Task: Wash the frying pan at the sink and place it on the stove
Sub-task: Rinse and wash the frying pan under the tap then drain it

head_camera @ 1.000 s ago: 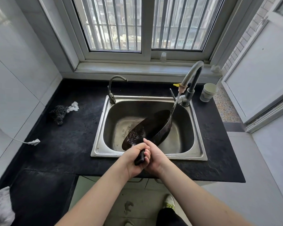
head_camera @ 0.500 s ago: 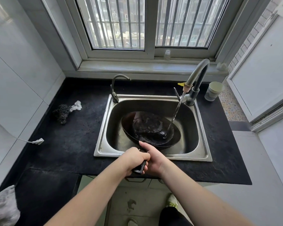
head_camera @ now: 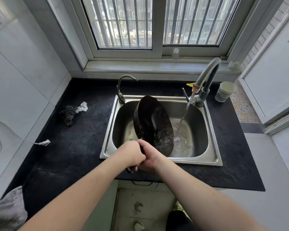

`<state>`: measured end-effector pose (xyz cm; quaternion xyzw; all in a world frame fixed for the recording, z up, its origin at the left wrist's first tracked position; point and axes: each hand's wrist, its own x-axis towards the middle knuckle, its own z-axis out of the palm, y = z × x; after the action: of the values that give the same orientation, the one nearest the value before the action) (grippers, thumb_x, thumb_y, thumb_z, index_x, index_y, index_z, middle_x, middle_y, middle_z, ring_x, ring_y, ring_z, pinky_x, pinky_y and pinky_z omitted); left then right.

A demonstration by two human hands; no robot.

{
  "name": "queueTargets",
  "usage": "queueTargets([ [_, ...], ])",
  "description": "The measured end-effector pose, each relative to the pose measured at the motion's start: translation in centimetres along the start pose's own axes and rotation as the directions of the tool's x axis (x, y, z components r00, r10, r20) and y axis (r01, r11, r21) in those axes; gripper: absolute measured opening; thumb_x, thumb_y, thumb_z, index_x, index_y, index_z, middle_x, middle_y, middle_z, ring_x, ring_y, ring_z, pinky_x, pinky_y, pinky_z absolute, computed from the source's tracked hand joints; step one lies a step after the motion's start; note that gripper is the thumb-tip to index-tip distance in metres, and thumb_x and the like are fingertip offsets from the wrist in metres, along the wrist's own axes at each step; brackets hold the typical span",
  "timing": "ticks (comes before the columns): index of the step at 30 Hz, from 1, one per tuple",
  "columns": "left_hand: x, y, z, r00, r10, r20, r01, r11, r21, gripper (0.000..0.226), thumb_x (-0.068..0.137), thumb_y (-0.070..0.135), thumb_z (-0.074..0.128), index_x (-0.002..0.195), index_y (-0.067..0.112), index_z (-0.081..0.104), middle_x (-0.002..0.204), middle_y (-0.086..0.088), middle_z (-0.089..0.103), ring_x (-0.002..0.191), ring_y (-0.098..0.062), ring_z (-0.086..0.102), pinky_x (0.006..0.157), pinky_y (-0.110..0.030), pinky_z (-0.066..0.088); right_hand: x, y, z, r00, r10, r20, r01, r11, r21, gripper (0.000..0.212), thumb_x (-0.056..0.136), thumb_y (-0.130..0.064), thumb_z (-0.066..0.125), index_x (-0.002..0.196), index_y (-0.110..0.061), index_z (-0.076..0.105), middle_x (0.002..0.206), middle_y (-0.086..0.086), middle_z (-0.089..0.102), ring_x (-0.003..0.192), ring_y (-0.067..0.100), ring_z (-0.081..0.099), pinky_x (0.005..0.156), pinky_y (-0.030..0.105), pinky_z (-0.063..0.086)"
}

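While water is running from the tall curved grey tap (head_camera: 207, 75) into the stainless-steel sink (head_camera: 213, 147), a round black frying pan (head_camera: 153, 124) is being held on edge inside the basin. Its rim is standing nearly upright, with the dark, scorched inner face turned toward the right and the stream. Patches of burnt, crusty residue are showing on the lower part of that face, and the outer wall is looking dull and blackened. The stream is landing on the basin floor just beside the pan's right edge, not on the pan itself.

The pan's black handle (head_camera: 130, 169) is being gripped at the near rim of the sink by both hands, which are closed around it and pressed against each other. The left hand (head_camera: 132, 154) is being kept on the nearer part, with the handle's end poking out below it, while the right hand (head_camera: 151, 158) is being wrapped closer to the pan's body. The pan is rising up and away from the hands, over the basin, well clear of the black stone counter (head_camera: 77, 147).
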<state>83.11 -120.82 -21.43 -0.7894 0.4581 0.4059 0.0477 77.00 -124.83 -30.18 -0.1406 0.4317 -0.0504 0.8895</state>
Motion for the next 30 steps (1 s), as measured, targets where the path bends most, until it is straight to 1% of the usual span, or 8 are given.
queueTargets([
  [4,-0.5,0.1,-2.4,1.0,-0.015,0.017,0.009,0.958,0.287,0.028,0.094,0.013,0.045,0.095,0.002,0.071,0.082,-0.009,0.074,0.083,-0.021,0.073,0.072,-0.028,0.057,0.6,-0.1,1.9,0.997,-0.027,0.066,0.021,0.996,0.088,0.025,0.086,-0.036,0.045,0.077,-0.015,0.056,0.068,0.003,0.049,0.057,0.024,0.048,0.051,0.029,0.036],
  [7,-0.5,0.0,-4.6,0.999,0.041,-0.024,-0.024,0.872,0.488,0.028,0.089,0.011,0.049,0.099,0.003,0.073,0.093,-0.01,0.076,0.088,-0.024,0.072,0.071,-0.029,0.055,1.2,-0.7,3.8,0.984,-0.076,0.163,0.048,0.984,0.172,0.031,0.081,-0.034,0.046,0.104,-0.015,0.055,0.094,0.006,0.053,0.071,0.025,0.052,0.058,0.033,0.041],
  [10,-0.5,0.0,-6.6,0.993,0.094,-0.074,-0.024,0.765,0.643,0.024,0.085,0.011,0.053,0.097,0.007,0.072,0.09,-0.006,0.074,0.083,-0.022,0.07,0.054,-0.025,0.044,1.5,-1.6,5.4,0.971,-0.142,0.194,0.095,0.968,0.234,0.043,0.074,-0.029,0.049,0.115,-0.017,0.05,0.11,0.007,0.049,0.08,0.026,0.054,0.061,0.032,0.046],
  [14,0.0,0.3,-8.0,0.99,0.067,-0.127,0.044,0.7,0.712,0.008,0.078,0.009,0.057,0.079,0.013,0.064,0.064,0.0,0.059,0.054,-0.018,0.058,0.05,-0.026,0.045,1.2,-2.4,6.2,0.975,-0.146,0.168,0.097,0.959,0.267,0.034,0.084,-0.035,0.05,0.113,-0.019,0.06,0.113,0.004,0.06,0.098,0.025,0.057,0.078,0.037,0.05],
  [20,0.4,0.7,-7.7,0.979,0.144,-0.147,0.031,0.603,0.797,0.025,0.076,0.014,0.063,0.1,0.019,0.067,0.074,0.002,0.05,0.066,-0.023,0.059,0.056,-0.033,0.05,1.0,-3.0,6.2,0.98,-0.189,0.066,0.179,0.975,0.131,0.048,0.088,-0.032,0.058,0.133,-0.014,0.056,0.133,0.008,0.06,0.123,0.027,0.055,0.101,0.038,0.045],
  [22,0.5,1.2,-7.1,0.972,0.175,-0.156,0.024,0.588,0.808,0.028,0.073,0.012,0.065,0.099,0.019,0.069,0.067,0.002,0.045,0.055,-0.022,0.05,0.046,-0.029,0.041,0.7,-2.8,5.5,0.976,-0.205,0.067,0.196,0.973,0.121,0.043,0.089,-0.035,0.058,0.128,-0.014,0.059,0.129,0.008,0.063,0.118,0.025,0.059,0.099,0.037,0.044],
  [25,0.5,2.3,-6.4,0.947,0.259,-0.19,0.003,0.586,0.81,0.029,0.069,0.007,0.065,0.095,0.019,0.07,0.06,0.002,0.043,0.056,-0.022,0.048,0.04,-0.025,0.028,0.3,-2.8,4.0,0.968,-0.236,0.082,0.228,0.969,0.099,0.028,0.092,-0.039,0.054,0.11,-0.018,0.062,0.101,0.004,0.066,0.084,0.019,0.059,0.078,0.031,0.047],
  [30,0.3,3.8,-6.4,0.882,0.405,-0.24,-0.056,0.597,0.8,0.014,0.076,0.01,0.066,0.087,0.019,0.067,0.061,0.003,0.042,0.067,-0.025,0.057,0.046,-0.025,0.031,-0.9,-3.6,2.2,0.964,-0.253,0.082,0.238,0.958,0.159,0.014,0.09,-0.031,0.055,0.085,-0.017,0.057,0.068,0.002,0.051,0.059,0.016,0.045,0.054,0.024,0.05],
])
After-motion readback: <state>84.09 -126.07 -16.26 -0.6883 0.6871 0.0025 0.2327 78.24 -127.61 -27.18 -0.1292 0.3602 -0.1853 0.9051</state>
